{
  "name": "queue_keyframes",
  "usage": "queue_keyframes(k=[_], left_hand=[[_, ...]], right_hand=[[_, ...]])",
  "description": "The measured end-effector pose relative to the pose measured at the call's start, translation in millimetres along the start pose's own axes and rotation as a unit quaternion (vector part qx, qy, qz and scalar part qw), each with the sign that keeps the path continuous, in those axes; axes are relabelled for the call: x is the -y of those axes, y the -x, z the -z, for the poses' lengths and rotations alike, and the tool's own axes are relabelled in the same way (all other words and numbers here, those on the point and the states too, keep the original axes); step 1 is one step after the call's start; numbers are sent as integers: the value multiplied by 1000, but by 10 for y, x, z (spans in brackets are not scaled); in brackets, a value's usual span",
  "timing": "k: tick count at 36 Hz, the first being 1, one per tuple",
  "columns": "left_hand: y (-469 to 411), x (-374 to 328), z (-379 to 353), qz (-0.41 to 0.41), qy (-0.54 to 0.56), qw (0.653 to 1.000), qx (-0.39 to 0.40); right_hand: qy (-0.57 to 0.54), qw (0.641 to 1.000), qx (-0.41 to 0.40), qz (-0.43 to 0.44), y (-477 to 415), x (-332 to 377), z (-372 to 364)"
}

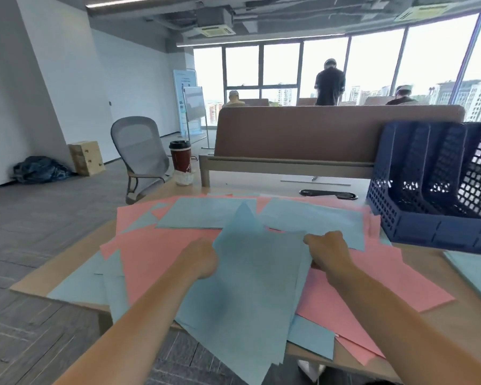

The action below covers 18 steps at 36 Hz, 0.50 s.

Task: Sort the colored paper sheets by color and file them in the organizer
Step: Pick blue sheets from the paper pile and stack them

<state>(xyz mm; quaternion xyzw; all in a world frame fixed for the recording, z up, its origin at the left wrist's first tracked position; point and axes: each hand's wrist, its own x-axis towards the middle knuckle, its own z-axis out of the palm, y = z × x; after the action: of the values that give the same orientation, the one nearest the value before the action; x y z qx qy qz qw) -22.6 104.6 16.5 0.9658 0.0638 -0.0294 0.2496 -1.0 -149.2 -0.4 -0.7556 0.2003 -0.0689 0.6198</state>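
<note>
Colored paper sheets (156,254) in pink and blue lie fanned and overlapping across our tabletop (75,257), with a blue stack (250,287) lifted out of them at the centre. On the floor at far left we see a dark bundle (39,169) against the wall, a wooden box (86,158) just beside it, and a grey mesh chair (139,151) near the tabletop's far left corner. On that corner stands a red coffee cup (180,155) with a black lid. Pink paper fills most of the left half of the spread, with blue showing under it at the near edge and more blue sheets (206,215) lying on top farther back. Our left grip (203,259) is clamped on the left edge of the blue stack, fingers curled round the paper. The stack tilts, one corner pointing away from us and its lower end hanging past the tabletop's near edge. Our right grip (328,251) is closed on the stack's upper right edge. Behind the spread runs a brown divider panel (317,132), and beyond it a person (329,84) in dark clothes stands at the windows. To the right, a navy mesh organizer (433,232) with upright slots sits on the tabletop just beside the spread. At far right a separate blue sheet (478,276) lies near the organizer's front.
</note>
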Motion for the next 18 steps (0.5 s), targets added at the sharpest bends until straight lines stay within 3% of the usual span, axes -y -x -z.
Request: queue_keyframes(k=[8, 18], left_hand=[[103, 1, -75, 15, 16, 1000, -1], [274, -97, -43, 4, 151, 987, 54]], right_hand=[[15, 993, 112, -28, 604, 30, 109], [70, 993, 91, -9, 476, -62, 98]])
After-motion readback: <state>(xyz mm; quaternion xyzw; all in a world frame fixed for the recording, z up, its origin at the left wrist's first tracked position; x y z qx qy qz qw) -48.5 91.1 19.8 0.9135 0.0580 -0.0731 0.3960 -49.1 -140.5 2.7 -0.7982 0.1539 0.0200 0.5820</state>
